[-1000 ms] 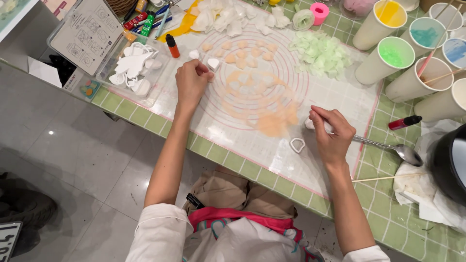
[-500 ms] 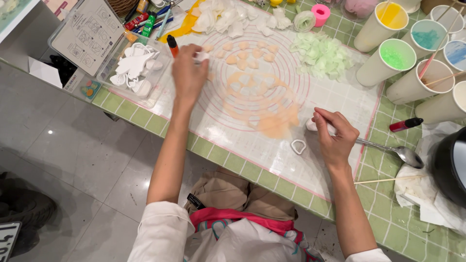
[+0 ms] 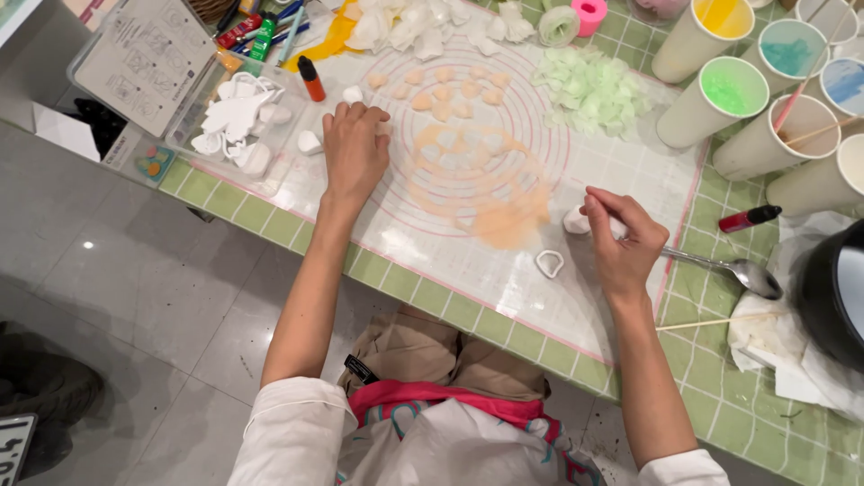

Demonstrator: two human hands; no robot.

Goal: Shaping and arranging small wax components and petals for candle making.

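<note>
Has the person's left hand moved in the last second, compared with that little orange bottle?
Yes. The left hand has slid up the mat toward the orange bottle and now rests just below it.

White clay lump (image 3: 576,220) on mat (image 3: 630,180)

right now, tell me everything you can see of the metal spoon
The metal spoon is plain, shiny and silver-coloured. It lies flat on the green tiled table, bowl pointing right near crumpled white paper. Its thin handle runs left over the edge of the white silicone mat and up into the right hand, whose fingers close round it.
</note>
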